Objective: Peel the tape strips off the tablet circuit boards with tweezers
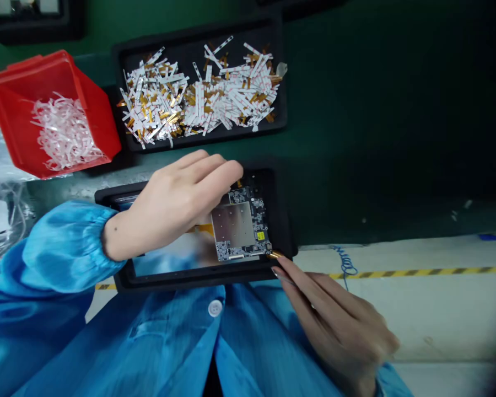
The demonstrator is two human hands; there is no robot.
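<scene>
A circuit board [233,226] with a silver shield plate and a yellow sticker lies at the right end of a black tray [285,220]. Beside it in the tray is a shiny, glass-like panel [165,262], with an orange flex strip [205,227] between the two. My left hand [182,193] reaches over the tray, its fingers curled down at the board's upper left edge; the fingertips are hidden. My right hand [334,314] is closed at the board's lower right corner. A small gold-coloured piece [275,255] shows at its fingertips, its kind unclear.
Behind the tray, a long black tray [283,82] holds many white and amber strips. A red bin [103,121] with curly clear strips stands at the left, near clear plastic bags [0,215]. A blue coiled cord [345,262] hangs past the green table's front edge.
</scene>
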